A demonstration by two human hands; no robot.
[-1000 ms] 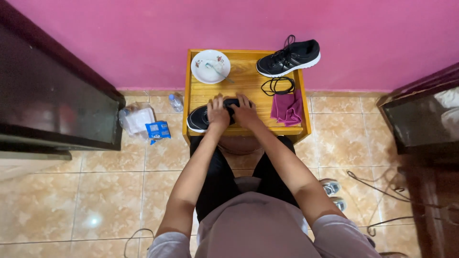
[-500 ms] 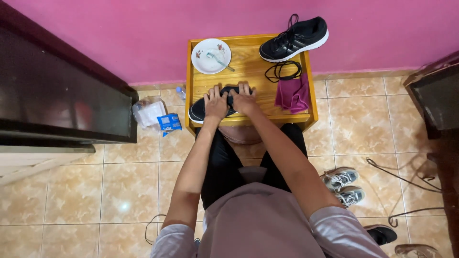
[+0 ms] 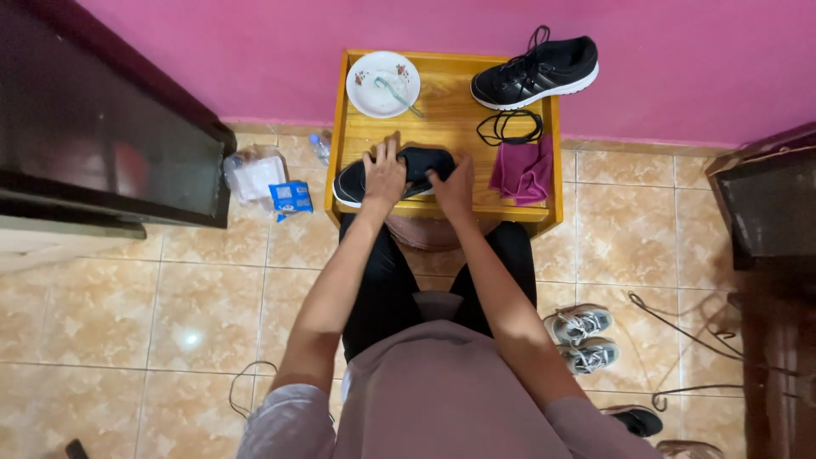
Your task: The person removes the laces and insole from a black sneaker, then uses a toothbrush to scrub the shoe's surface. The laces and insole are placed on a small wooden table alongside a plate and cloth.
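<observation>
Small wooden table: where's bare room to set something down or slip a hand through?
On the table, bare wood runs down the middle, between the white plate and second shoe, above both hands. The near edge is crowded: left hand and right hand on the black shoe, with coiled lace and pink cloth right.

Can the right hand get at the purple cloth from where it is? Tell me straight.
Probably yes: the right hand rests on the black shoe, and the purple cloth lies just beside it on the wooden table, nothing between.

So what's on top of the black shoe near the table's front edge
Both hands rest on the black shoe: the left hand near its toe, the right hand towards the heel. They cover most of its upper, so any lacing there is hidden.
</observation>
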